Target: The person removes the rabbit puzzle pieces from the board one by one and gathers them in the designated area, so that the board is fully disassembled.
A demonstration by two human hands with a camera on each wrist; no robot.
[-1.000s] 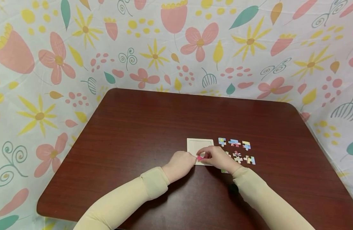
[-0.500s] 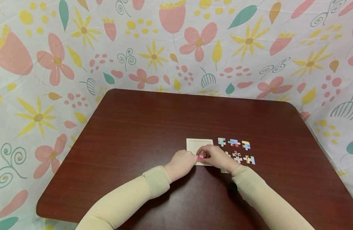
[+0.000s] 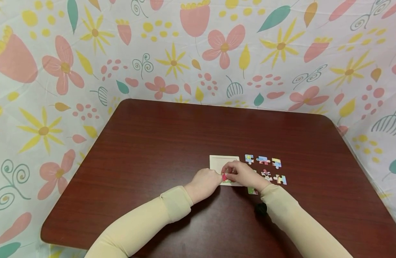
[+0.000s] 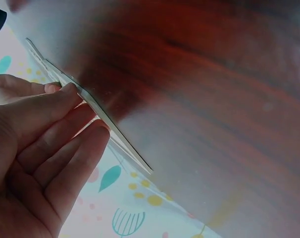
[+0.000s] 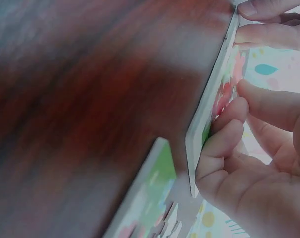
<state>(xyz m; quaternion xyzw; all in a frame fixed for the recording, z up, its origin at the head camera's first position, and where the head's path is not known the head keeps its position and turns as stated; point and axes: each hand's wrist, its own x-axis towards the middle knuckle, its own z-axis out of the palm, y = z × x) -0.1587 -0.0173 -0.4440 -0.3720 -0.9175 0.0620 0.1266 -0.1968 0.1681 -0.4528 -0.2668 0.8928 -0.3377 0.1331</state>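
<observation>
A cream puzzle tray [image 3: 217, 163] lies flat on the table before me. My left hand [image 3: 203, 182] holds its near left corner, with the thumb [image 4: 70, 90] at the near edge and fingers [image 4: 98, 136] along the side. My right hand [image 3: 245, 175] reaches over the tray from the right. Its curled thumb and index finger pinch a pink-and-green jigsaw piece [image 3: 224, 177], low in the near left part of the tray. In the right wrist view, the fingertips meet right at the red printed surface [image 5: 223, 96], just above the tray rim [image 5: 209, 101]. The right hand hides part of the tray.
Several loose jigsaw pieces lie right of the tray, among them a blue one [image 3: 249, 158], a yellow-and-blue one [image 3: 276, 163] and a green one [image 3: 253, 190]. A black object [image 3: 260, 209] shows beside the right wrist. Beyond the dark wooden table [image 3: 172, 132] hangs a flowered cloth [image 3: 198, 53].
The right hand's fingers have lifted slightly and shifted, so more of the pink-and-green piece and the green loose piece shows. The left hand has moved slightly right along the tray's corner.
</observation>
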